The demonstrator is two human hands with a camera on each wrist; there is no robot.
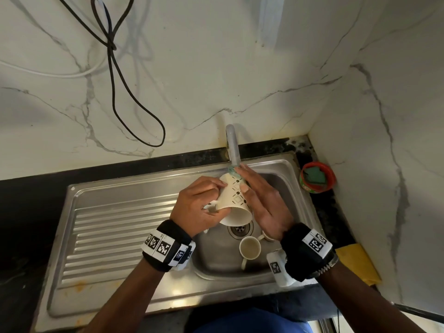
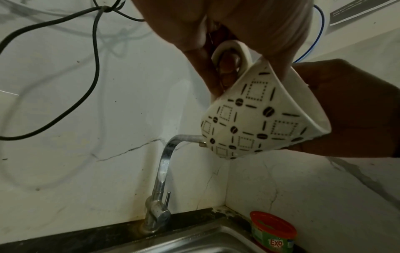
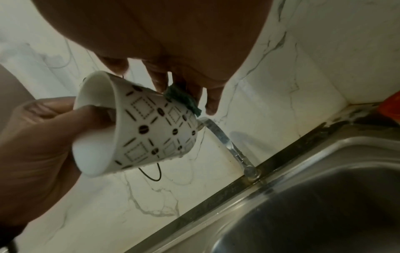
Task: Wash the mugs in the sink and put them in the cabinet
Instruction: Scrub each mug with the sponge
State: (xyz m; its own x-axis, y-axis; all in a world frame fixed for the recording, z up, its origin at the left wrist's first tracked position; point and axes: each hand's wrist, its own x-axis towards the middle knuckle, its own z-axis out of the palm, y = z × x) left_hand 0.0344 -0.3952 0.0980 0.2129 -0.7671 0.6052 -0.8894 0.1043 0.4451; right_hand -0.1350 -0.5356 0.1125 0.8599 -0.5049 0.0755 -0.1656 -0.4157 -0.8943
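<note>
A cream mug with a dark square-and-bean pattern (image 1: 236,203) is tilted above the sink basin (image 1: 216,258), just under the faucet spout (image 1: 232,145). My left hand (image 1: 199,203) grips it, with a finger through the handle (image 2: 233,51). My right hand (image 1: 260,200) lies along the mug's far side, its straight fingers (image 3: 211,101) pressing a green scrubber (image 3: 182,100) against the mug (image 3: 149,130) near its base. Another cream mug (image 1: 249,247) stands upright in the basin beside the drain. A third cup (image 1: 268,236) is mostly hidden under my right wrist.
A red tub of dish soap (image 1: 317,177) with a green pad in it sits at the back right corner. A yellow cloth (image 1: 358,263) lies on the right counter. The ribbed drainboard (image 1: 115,236) extends left. Black cables (image 1: 134,97) hang on the marble wall.
</note>
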